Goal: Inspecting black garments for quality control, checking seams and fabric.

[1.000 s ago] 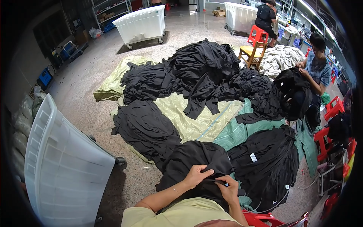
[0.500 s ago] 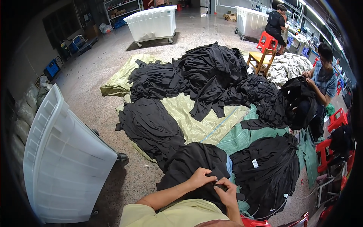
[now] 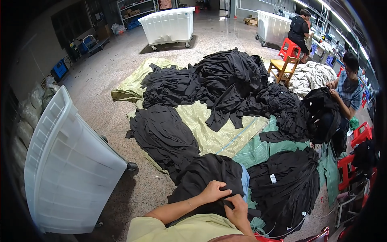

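A black garment (image 3: 205, 171) lies bunched over my lap, with a strip of light blue cloth (image 3: 245, 179) showing at its right side. My left hand (image 3: 215, 192) pinches the black cloth, thumb and fingers pressed together. Close beside it, my right hand (image 3: 237, 209) is closed on the same garment, its fingers curled. A dark, blunt end (image 3: 254, 212) sticks out by the right hand's outer side; I cannot make out whether it is cloth or a tool. The fingertips partly hide the spot being handled.
Heaps of black garments (image 3: 229, 74) lie ahead on yellow (image 3: 197, 125) and green sheets (image 3: 256, 151). More black garments (image 3: 284, 189) fan out at my right. A white wheeled bin (image 3: 76, 169) stands left. A co-worker (image 3: 350, 84) handles black cloth at the right, near a wooden chair (image 3: 283, 69).
My right hand has turned slightly and drawn in toward me, its fingers more curled. The left hand stays nearly in place on the garment. The whole view has shifted a little.
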Demonstrator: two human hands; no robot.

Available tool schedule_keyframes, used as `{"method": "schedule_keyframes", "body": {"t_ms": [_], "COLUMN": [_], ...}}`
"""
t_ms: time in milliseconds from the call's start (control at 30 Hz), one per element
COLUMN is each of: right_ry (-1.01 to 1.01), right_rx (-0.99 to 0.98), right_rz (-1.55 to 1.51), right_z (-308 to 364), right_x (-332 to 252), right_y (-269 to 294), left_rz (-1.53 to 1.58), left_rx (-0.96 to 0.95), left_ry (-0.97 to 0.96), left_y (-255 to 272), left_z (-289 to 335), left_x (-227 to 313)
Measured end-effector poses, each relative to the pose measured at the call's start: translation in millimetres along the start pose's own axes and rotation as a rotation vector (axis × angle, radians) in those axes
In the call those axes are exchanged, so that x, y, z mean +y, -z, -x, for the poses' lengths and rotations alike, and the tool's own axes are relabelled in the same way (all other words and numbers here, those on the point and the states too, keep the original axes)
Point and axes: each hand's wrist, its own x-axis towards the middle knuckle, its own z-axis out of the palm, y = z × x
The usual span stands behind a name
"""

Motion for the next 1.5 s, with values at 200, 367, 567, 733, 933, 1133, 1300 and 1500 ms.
{"method": "schedule_keyframes", "body": {"t_ms": [200, 367, 567, 733, 933, 1133, 1300, 1500], "right_ry": [-0.067, -0.029, -0.015, -0.01, -0.064, -0.067, -0.089, -0.215], "right_rx": [0.119, 0.193, 0.208, 0.157, 0.063, 0.131, 0.068, 0.075], "right_rz": [0.061, 0.082, 0.075, 0.056, 0.069, 0.043, 0.031, -0.092], "right_z": [0.1, 5.4, -0.1, -2.4, 6.3, 9.8, 4.4, 6.1], "right_x": [-0.5, 8.7, 4.3, 3.5, 1.3, 3.6, 0.5, 12.2], "right_y": [-2.3, -6.7, -3.3, -2.4, -5.7, -9.9, -1.7, -3.1], "left_rz": [0.351, 0.175, 0.519, 0.553, 0.195, 0.007, 0.141, 0.096], "left_rx": [-0.235, -0.363, -0.26, -0.195, -0.342, -0.264, -0.126, -0.172], "left_ry": [0.11, 0.058, 0.2, 0.238, 0.033, -0.162, -0.149, -0.226], "left_y": [10.0, 20.1, -2.7, 3.2, 23.2, 17.2, 4.0, 10.2], "left_z": [0.5, -2.9, 11.7, 11.8, 9.1, 15.2, 22.2, 22.0], "left_x": [-10.5, -1.8, -15.3, -7.9, -7.0, -6.1, -21.3, -7.3]}}
